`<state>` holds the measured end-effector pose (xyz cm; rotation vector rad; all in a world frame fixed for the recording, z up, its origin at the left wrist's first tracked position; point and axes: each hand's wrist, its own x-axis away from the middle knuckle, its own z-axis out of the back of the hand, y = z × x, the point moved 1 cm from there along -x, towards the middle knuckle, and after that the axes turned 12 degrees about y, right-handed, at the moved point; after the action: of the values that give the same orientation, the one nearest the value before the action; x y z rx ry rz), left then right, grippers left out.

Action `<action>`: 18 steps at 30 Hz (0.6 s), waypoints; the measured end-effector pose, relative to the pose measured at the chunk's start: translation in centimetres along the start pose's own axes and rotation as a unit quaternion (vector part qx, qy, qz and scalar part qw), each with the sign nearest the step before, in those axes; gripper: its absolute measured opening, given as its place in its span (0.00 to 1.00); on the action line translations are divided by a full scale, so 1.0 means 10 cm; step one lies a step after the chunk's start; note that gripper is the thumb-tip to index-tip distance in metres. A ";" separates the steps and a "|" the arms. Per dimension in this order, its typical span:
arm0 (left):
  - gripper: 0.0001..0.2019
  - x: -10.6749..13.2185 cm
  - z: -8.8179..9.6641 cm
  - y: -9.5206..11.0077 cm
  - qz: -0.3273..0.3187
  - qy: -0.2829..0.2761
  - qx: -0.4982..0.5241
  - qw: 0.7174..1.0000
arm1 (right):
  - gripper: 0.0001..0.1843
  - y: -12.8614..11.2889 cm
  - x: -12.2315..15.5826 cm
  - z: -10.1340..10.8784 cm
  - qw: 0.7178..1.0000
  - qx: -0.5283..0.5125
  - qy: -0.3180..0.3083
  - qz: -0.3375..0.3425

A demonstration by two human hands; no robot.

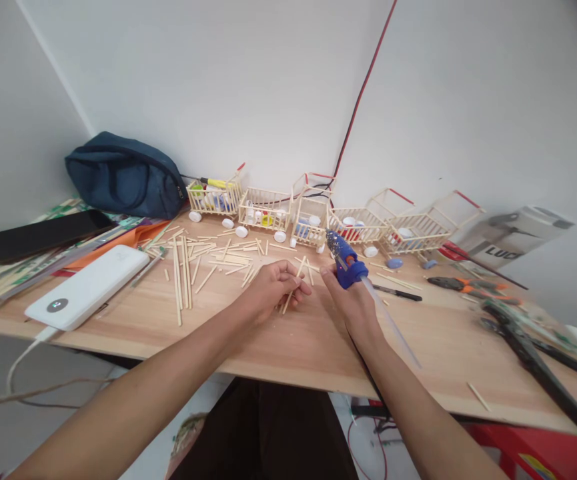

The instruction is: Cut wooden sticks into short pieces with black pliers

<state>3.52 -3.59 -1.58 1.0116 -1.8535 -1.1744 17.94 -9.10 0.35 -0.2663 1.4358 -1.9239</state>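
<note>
Between the fingertips of my left hand [279, 291] are thin wooden sticks [299, 268], at least two, held above the table near its middle. My right hand [352, 308] grips a blue hot glue gun [344, 260] with its nozzle pointing up and away. A long translucent glue stick [393, 327] trails from the back of the gun towards me. Several loose cut sticks [184, 273] lie beyond and left of my left hand. Along the wall stand several small stick-built shopping carts [263, 208] with bottle-cap-like wheels and red handles.
A white power bank [88, 287], a black phone [43, 233] and a dark blue bag [125, 175] occupy the left side. On the right are a black pen [397, 293], orange-handled pliers [468, 287], a long black tool [538, 363] and a grey-white container [518, 240].
</note>
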 end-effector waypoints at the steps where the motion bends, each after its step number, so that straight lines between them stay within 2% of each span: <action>1: 0.11 0.00 0.00 0.00 0.000 0.002 -0.001 1.000 | 0.16 0.00 0.00 0.00 1.000 -0.001 -0.004 0.001; 14: 0.07 0.01 -0.01 0.04 0.012 0.018 0.002 1.000 | 0.19 0.02 -0.01 0.00 1.000 0.005 -0.014 -0.017; 18: 0.05 0.01 -0.01 0.04 0.010 0.020 0.001 1.000 | 0.22 0.08 -0.02 -0.01 1.000 -0.014 -0.025 0.004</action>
<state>3.46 -3.65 -1.15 1.0088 -1.8299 -1.1314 18.33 -9.04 -0.35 -0.3198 1.4304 -1.8783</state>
